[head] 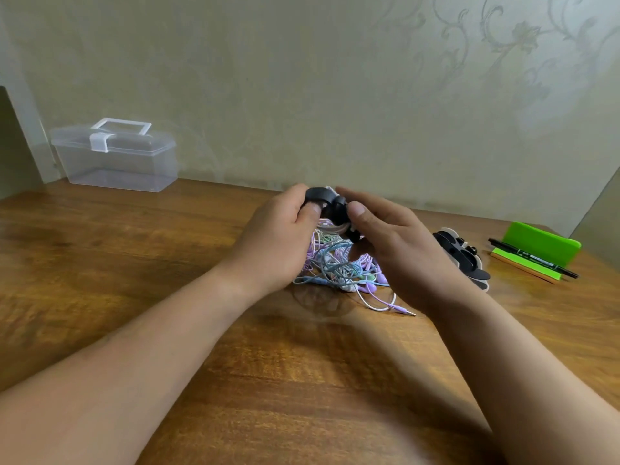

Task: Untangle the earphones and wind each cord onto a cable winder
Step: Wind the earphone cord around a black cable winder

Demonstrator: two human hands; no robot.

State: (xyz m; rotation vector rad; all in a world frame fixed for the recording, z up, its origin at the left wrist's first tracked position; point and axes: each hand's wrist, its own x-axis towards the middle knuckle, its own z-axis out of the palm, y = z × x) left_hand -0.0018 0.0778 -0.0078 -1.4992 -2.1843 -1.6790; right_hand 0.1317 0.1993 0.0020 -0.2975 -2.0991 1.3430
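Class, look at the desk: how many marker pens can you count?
1. The black marker pen lies across the green notepad at the right end of the table, in front of the green stand. Another could be hidden under the earphone tangle.

Table (134, 263): warm brown wood, grain marked with darker streaks and patches.
Wall (302, 78): pale beige-green; a faint scrolling floral pattern is noted at the upper right.
Box (117, 166): clear plastic, with latch (99, 142) and handle (124, 121) in white.
Earphones (339, 266): cords in lilac, light blue, mint green and white; a lilac plug (401, 309) is seen at the near edge.
Cable winder (327, 204) above the tangle: black.
Stack of winders (461, 258): black faces, white edges recorded.
Note holder (540, 241): bright green, an orange strip along its near edge.
Pen (533, 258): black, small white lettering on the barrel.
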